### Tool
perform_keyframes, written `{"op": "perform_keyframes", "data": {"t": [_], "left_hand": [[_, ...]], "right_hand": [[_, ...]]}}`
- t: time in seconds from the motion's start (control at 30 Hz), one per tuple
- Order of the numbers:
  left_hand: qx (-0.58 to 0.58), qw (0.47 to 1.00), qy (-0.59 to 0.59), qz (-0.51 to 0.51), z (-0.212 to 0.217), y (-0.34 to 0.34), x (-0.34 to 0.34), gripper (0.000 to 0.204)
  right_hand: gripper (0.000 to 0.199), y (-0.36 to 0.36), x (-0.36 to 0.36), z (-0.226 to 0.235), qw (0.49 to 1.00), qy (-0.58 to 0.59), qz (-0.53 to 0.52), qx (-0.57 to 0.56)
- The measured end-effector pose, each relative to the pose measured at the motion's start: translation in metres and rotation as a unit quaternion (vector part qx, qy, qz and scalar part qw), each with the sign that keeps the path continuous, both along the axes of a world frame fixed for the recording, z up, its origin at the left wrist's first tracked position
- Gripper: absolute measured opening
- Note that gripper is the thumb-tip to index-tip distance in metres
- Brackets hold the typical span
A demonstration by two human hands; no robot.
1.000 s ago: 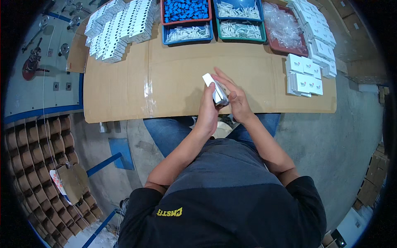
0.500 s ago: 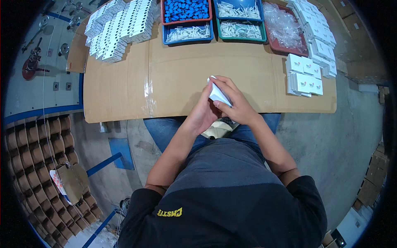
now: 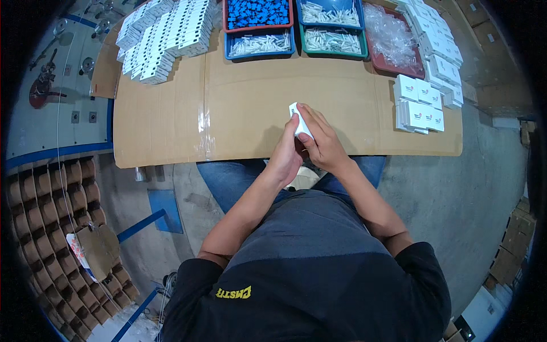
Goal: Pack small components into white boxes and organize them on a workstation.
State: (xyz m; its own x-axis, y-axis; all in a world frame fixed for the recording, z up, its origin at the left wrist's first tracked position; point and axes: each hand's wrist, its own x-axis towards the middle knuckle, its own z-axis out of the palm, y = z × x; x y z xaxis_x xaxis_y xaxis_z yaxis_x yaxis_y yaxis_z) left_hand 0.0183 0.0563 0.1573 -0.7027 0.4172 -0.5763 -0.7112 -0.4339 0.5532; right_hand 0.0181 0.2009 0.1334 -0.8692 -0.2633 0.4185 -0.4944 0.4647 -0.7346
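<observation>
Between my two hands, over the front edge of the cardboard-covered table (image 3: 245, 114), is a small white box (image 3: 302, 126). It stands on edge, its narrow end pointing away from me. My left hand (image 3: 286, 153) is closed along its left side, with the thumb near the top. My right hand (image 3: 323, 139) wraps the right side, fingers over the far part and thumb at the near end. The palms hide much of the box.
White boxes (image 3: 171, 45) stand in rows at the back left, and more white boxes (image 3: 420, 105) are stacked at the right. Along the back are trays of blue pieces (image 3: 257, 12), white sticks (image 3: 259, 44) and clear plastic bags (image 3: 390, 37). A cardboard divider (image 3: 62, 228) stands at lower left.
The white box has been turned in my hands, from a slanted broad face to a more upright, narrow end. Both hands have shifted slightly and still hold it.
</observation>
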Motion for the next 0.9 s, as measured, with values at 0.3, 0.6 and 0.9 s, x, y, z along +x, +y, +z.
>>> {"op": "perform_keyframes", "data": {"t": [0.3, 0.6, 0.9], "left_hand": [[-0.020, 1.000, 0.005, 0.023, -0.003, 0.006, 0.002, 0.062], [-0.009, 1.000, -0.020, 0.006, -0.004, 0.008, 0.000, 0.066], [-0.264, 0.899, 0.327, -0.121, -0.010, -0.011, -0.006, 0.080]], "right_hand": [[0.053, 0.000, 0.001, -0.007, 0.999, -0.016, 0.002, -0.028], [0.049, 0.004, 0.000, -0.008, 0.997, -0.058, -0.001, -0.054], [0.064, 0.006, -0.008, -0.005, 0.855, -0.383, 0.031, -0.347]]}}
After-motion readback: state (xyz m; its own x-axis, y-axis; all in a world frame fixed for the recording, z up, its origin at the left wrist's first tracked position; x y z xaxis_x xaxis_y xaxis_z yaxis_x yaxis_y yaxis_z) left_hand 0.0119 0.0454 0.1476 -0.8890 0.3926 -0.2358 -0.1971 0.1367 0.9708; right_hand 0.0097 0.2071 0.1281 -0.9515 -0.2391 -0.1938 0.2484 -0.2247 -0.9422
